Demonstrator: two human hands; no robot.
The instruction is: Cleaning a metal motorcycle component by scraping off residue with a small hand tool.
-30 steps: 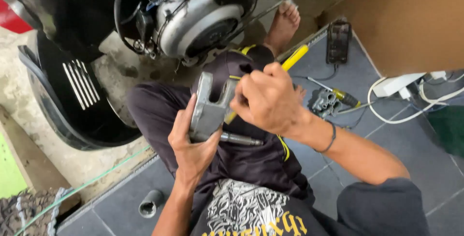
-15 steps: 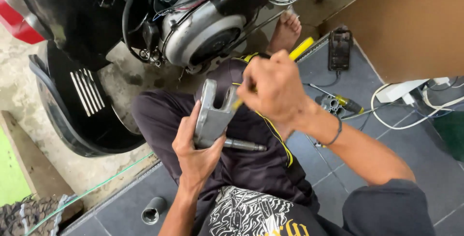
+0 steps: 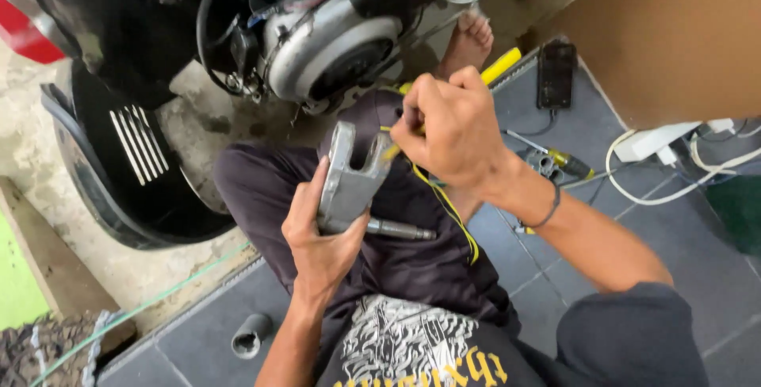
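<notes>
My left hand grips a grey cast-metal bracket with a forked top and a steel shaft sticking out to the right. I hold it over my lap. My right hand is closed around a yellow-handled tool, and its tip reaches into the fork of the bracket. The tool's working end is hidden by my fingers.
A scooter engine with a round silver cover and a black body panel lie ahead. My bare foot rests near it. On the grey tiles are a black phone, a screwdriver, white cables and a socket.
My right hand has shifted slightly up and right along the bracket's fork with the yellow tool. The left hand keeps the same grip on the bracket.
</notes>
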